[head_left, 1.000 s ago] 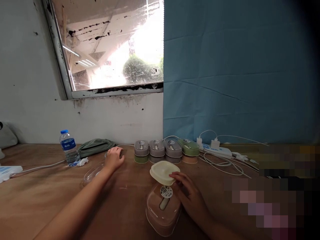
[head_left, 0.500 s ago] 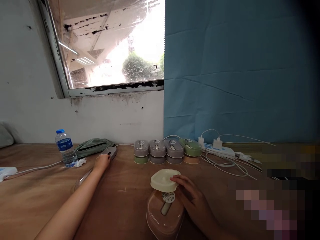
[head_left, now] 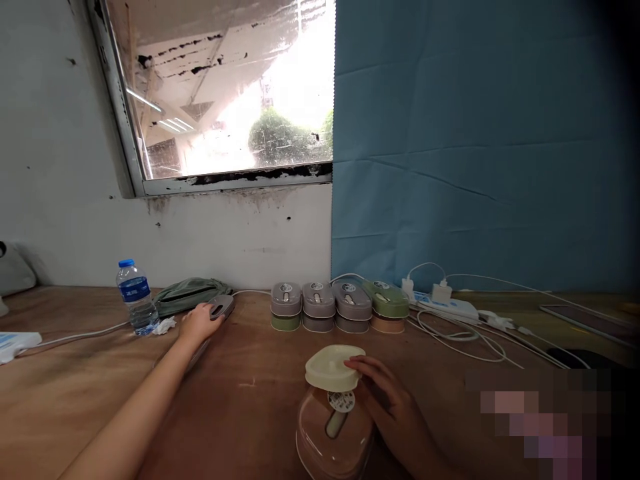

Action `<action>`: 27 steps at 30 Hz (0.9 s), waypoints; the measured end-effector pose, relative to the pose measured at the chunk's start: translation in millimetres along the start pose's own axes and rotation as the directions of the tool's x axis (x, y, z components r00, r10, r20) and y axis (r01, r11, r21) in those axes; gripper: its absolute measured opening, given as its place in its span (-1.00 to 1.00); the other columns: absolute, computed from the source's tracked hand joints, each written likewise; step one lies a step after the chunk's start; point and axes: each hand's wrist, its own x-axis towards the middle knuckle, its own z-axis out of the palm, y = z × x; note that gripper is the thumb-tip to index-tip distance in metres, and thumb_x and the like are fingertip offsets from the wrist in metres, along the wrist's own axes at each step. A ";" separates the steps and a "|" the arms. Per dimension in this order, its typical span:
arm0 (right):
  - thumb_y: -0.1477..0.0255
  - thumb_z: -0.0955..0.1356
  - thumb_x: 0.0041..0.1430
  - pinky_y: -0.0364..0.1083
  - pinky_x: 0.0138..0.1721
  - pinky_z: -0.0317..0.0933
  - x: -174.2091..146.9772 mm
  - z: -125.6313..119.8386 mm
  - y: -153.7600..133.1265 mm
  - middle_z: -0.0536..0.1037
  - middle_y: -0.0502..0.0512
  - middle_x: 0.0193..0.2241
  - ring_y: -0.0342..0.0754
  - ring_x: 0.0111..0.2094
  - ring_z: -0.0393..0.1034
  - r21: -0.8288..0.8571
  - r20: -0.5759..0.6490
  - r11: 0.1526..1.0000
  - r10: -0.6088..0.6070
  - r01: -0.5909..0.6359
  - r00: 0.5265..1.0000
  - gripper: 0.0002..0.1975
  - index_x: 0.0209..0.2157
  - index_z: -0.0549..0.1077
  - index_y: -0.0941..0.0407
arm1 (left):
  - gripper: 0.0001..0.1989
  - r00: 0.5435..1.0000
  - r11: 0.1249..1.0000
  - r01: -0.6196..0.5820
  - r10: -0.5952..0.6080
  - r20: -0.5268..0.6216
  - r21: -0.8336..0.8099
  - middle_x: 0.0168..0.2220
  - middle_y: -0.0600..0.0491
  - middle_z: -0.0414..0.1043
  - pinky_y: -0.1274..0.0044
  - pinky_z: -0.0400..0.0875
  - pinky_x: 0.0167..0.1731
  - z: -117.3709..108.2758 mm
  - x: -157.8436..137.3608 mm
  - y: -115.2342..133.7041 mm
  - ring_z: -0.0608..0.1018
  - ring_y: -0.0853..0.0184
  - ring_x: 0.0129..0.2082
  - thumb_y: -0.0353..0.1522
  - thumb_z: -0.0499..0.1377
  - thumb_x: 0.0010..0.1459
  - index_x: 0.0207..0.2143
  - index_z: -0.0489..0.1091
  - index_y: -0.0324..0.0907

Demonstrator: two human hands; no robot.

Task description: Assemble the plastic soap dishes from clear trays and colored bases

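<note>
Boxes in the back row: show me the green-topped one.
The rightmost box: its green top sits over an orange-brown base; the other three boxes have greyish-purple tops.

Brown table [head_left: 245,427] (pinkish box [head_left: 345,448], bottle [head_left: 139,308] atop)

Head-worn camera looks forward across the table [head_left: 245,427].

A shallow cream tray [head_left: 330,373] is near a pinkish-brown box [head_left: 345,443], a slotted grey lid [head_left: 227,307] farther left.
</note>
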 end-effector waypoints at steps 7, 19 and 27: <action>0.33 0.21 0.12 0.02 -0.06 0.22 1.6 0.6 0.1 0.35 0.13 -0.10 0.04 -0.06 0.25 0.003 0.000 1.000 -0.018 0.018 1.000 -0.76 -0.18 0.39 0.02 | 0.15 0.964 0.981 0.195 -0.189 0.185 -0.012 0.08 -0.39 0.03 0.26 0.15 -0.09 -8.5 -41.3 -44.0 0.21 -0.09 0.03 0.01 0.17 -0.39 0.16 -0.28 -0.35; 0.36 0.22 0.11 0.04 -0.04 0.19 2.2 0.7 -0.2 0.34 0.14 -0.10 0.04 -0.06 0.24 0.003 -0.007 1.000 -0.027 0.027 1.000 -0.76 -0.18 0.40 0.03 | 0.03 0.977 0.978 0.188 -0.177 0.116 -0.093 0.07 -0.36 0.05 0.28 0.11 -0.05 10.4 -40.9 -57.6 0.18 -0.06 0.06 0.01 0.10 -0.27 0.13 -0.23 -0.40; 0.38 0.23 0.11 0.03 -0.04 0.20 1.6 0.9 -2.1 0.36 0.13 -0.10 0.03 -0.06 0.25 0.015 -0.017 1.000 -0.018 0.019 1.000 -0.76 -0.18 0.40 0.03 | -0.13 0.977 0.991 0.056 -0.080 -0.200 -0.121 0.10 -0.29 0.00 0.24 -0.03 0.05 -10.5 -63.8 -14.0 0.09 -0.05 0.09 0.01 0.08 -0.20 0.06 0.04 -0.39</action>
